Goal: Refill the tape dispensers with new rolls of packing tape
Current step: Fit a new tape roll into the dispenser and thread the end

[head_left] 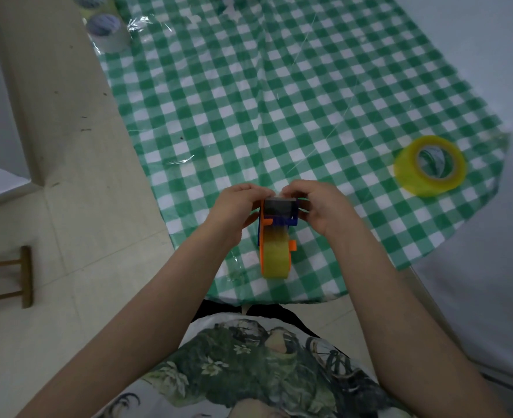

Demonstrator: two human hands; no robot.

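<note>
An orange and blue tape dispenser (279,220) with a yellowish tape roll (275,259) mounted in it stands on edge near the front of the green checked tablecloth (249,101). My left hand (235,208) grips the dispenser's head from the left. From the right, my right hand (317,206) pinches the same end, fingers curled at the top where the tape strip runs over the head. A loose yellow tape roll (430,165) lies tilted on the cloth at the right.
Two more tape rolls (107,33) sit at the cloth's far left edge. Clear plastic scraps (180,159) lie on the cloth. A small wooden stool (5,279) stands on the tiled floor at left. A pale wall borders the right side.
</note>
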